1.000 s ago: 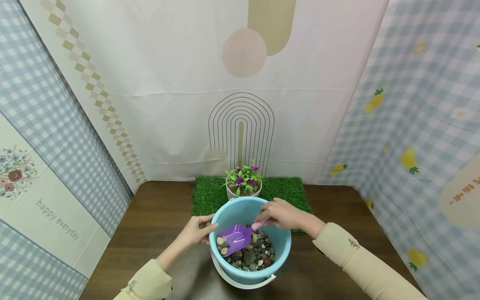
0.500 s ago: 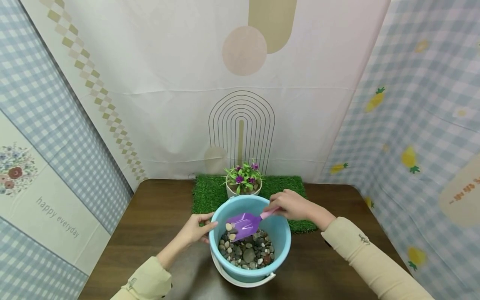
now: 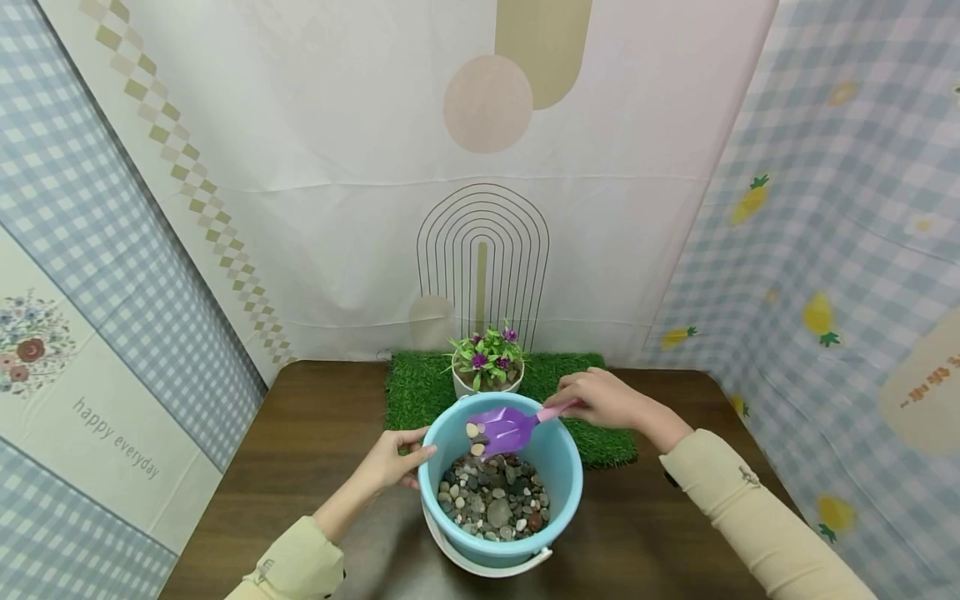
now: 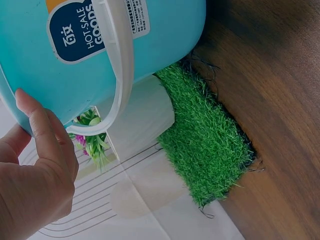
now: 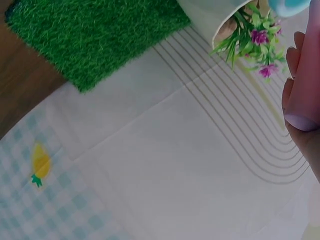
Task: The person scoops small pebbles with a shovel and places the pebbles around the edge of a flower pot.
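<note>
A light blue bucket [image 3: 568, 500] stands on the table with pebbles [image 3: 495, 500] covering its bottom. My left hand [image 3: 390, 460] pinches the bucket's left rim, thumb at the top edge and fingers against the outer wall [image 4: 165, 50] in the left wrist view. Its white carrying handle [image 3: 487, 572] hangs down. With its fingers curled round the pink grip [image 5: 306, 85], my right hand [image 3: 603, 400] holds a purple toy shovel [image 3: 508, 430] over the bucket's far half. A few pebbles [image 3: 477, 448] lie on the blade's front end. The blade is above the pebble layer.
Just behind the bucket, a white pot with purple flowers [image 3: 487, 358] stands on a green artificial grass mat [image 3: 420, 387]. Brown wooden table [image 3: 315, 433] extends to both sides. Patterned cloth [image 3: 337, 250] hangs behind and along the sides.
My right hand has raised the shovel from low over the pebbles at the left and moved it right and away, with pebbles still on it. My left hand has stayed at the rim.
</note>
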`<state>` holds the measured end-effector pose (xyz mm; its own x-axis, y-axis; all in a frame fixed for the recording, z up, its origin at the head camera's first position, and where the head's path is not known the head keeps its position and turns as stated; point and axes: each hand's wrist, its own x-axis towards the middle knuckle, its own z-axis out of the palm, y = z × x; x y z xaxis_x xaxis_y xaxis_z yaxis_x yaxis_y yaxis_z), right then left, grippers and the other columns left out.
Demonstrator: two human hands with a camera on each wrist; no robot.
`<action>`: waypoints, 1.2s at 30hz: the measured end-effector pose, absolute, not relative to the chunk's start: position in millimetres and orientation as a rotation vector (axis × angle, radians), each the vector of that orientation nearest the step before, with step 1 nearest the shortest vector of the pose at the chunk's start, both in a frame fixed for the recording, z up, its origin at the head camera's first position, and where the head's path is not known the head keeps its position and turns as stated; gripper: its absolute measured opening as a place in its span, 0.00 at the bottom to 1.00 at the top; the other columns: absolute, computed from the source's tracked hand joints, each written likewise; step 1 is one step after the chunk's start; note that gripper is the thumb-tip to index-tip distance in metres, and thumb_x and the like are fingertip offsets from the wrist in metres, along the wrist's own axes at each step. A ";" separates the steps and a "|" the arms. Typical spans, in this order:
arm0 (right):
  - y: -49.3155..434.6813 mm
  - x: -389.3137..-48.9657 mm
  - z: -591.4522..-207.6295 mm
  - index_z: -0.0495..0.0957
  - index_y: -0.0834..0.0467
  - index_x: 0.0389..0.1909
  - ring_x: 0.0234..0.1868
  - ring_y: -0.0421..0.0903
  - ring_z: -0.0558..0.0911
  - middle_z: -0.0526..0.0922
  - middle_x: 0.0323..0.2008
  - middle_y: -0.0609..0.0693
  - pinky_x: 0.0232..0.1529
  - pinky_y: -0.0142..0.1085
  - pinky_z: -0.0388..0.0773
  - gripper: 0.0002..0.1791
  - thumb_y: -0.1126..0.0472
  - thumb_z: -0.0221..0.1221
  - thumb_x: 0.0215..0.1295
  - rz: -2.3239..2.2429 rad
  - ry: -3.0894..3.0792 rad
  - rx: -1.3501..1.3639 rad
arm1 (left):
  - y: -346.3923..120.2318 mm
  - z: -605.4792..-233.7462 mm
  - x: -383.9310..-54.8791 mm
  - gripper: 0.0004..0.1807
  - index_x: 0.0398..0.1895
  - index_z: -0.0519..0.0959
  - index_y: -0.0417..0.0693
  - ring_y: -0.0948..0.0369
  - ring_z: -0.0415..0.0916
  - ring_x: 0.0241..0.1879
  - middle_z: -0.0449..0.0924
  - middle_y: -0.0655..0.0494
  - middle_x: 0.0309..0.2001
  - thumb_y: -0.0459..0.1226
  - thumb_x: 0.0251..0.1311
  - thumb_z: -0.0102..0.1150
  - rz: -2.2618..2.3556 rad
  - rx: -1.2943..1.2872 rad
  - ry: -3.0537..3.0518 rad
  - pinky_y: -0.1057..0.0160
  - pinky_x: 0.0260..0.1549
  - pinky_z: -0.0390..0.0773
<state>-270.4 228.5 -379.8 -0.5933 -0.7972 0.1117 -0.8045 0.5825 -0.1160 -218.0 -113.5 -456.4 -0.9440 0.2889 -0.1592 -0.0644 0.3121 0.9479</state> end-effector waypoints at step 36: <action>310.7 -293.0 -380.3 0.83 0.61 0.45 0.41 0.55 0.82 0.85 0.40 0.56 0.42 0.50 0.83 0.12 0.66 0.60 0.60 0.354 -2.982 0.852 | -110.5 -453.5 -215.5 0.28 0.64 0.64 0.28 0.65 0.76 0.18 0.74 0.49 0.30 0.33 0.63 0.57 1.675 0.178 2.294 0.63 0.19 0.85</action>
<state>-293.0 310.7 -380.3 -0.8507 -0.5194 0.0814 -0.5240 0.8252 -0.2108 -215.5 -110.5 -453.5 -0.9489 0.2704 -0.1628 -0.0726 0.3148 0.9464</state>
